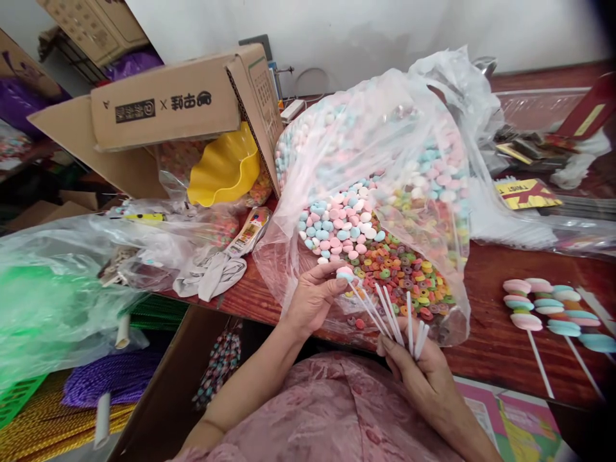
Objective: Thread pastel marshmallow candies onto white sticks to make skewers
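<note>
From the head camera, the left hand (312,298) pinches a pale blue candy (344,274) between thumb and fingertips, right at the tip of one white stick. The right hand (418,372) is closed around a fan of white sticks (392,314), holding them by their lower ends. Their long axes run up and to the left, away from the person, so the free tips point toward the left hand and the open mouth of the clear plastic bag (385,160). The left hand is the nearer one to the bag's contents: pink, blue and white round candies (337,228) lie just beyond its fingers, and coloured ring candies (404,273) lie just behind the stick tips.

The bag rests on a dark wooden table (486,333), close to its near edge. Toward the right end of that edge lie finished candy skewers (553,305), well apart from both hands. At the far left stand a cardboard box (183,109) and a yellow wavy bowl (224,168), with crumpled plastic (62,282) spilling over the left corner.
</note>
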### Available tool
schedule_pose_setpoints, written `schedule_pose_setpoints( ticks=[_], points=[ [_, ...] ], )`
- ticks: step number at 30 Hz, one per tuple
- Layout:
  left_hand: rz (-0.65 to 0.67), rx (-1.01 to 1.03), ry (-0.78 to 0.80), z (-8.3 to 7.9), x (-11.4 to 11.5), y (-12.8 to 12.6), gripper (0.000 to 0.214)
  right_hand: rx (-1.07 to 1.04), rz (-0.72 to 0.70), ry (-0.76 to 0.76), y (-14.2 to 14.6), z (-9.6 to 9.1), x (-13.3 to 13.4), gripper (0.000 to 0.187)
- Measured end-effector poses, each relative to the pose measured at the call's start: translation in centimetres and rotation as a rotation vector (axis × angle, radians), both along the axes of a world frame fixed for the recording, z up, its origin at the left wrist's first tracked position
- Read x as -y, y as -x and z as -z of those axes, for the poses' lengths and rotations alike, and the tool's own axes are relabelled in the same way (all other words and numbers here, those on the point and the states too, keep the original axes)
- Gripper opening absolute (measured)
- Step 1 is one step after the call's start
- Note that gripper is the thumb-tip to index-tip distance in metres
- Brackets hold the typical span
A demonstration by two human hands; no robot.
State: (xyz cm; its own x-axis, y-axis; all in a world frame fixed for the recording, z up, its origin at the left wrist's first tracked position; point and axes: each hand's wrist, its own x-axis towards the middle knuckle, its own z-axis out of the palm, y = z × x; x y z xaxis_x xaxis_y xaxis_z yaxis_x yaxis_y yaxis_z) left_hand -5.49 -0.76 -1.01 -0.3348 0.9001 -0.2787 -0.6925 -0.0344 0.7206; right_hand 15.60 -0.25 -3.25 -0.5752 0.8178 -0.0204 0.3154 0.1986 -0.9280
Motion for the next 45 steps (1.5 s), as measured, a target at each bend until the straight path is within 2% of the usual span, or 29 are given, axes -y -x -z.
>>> schedule_pose_setpoints(
  ticks=[8, 15, 18, 24, 28, 34, 39, 42, 45],
  points=[
    [-0.044, -0.044, 0.005, 0.2, 0.1, -0.5, 0.041, -0.024, -0.029, -0.060, 0.0, -0.2, -0.1, 0.023],
    [-0.150, -0.167, -0.005, 0.5, 0.2, -1.4, 0.038, -0.059, 0.084, -0.047, 0.4, 0.8, 0.4, 0.028],
    [-0.222, -0.325, -0.058, 1.0, 0.2, -1.6, 0.032, -0.090, 0.148, -0.050, 0.9, 1.0, 1.0, 0.027],
    [-0.260, -0.859, -0.240, 1.3, 0.2, -1.1, 0.017, -0.160, 0.187, -0.101, 2.3, -0.4, 1.4, 0.021],
    [-0.264, -0.970, -0.275, 0.9, 0.1, -1.1, 0.015, -0.210, 0.217, -0.071, 2.7, -0.5, 1.5, 0.019],
    [-0.130, -0.924, -0.291, 0.3, -0.4, -1.6, 0.012, -0.292, 0.239, 0.063, 2.8, 0.3, 1.8, 0.022],
    [0.137, -0.891, -0.333, 0.8, 0.2, -3.4, 0.012, -0.311, 0.326, 0.088, 2.2, 0.4, 0.6, 0.016],
    [0.245, -0.949, -0.344, 1.3, 1.1, -4.5, 0.023, -0.281, 0.361, 0.097, 1.0, 0.9, -0.3, 0.016],
    [0.298, -1.113, -0.347, 1.5, 1.8, -4.0, 0.031, -0.220, 0.372, 0.070, -0.6, 1.7, -0.8, 0.019]
  ],
)
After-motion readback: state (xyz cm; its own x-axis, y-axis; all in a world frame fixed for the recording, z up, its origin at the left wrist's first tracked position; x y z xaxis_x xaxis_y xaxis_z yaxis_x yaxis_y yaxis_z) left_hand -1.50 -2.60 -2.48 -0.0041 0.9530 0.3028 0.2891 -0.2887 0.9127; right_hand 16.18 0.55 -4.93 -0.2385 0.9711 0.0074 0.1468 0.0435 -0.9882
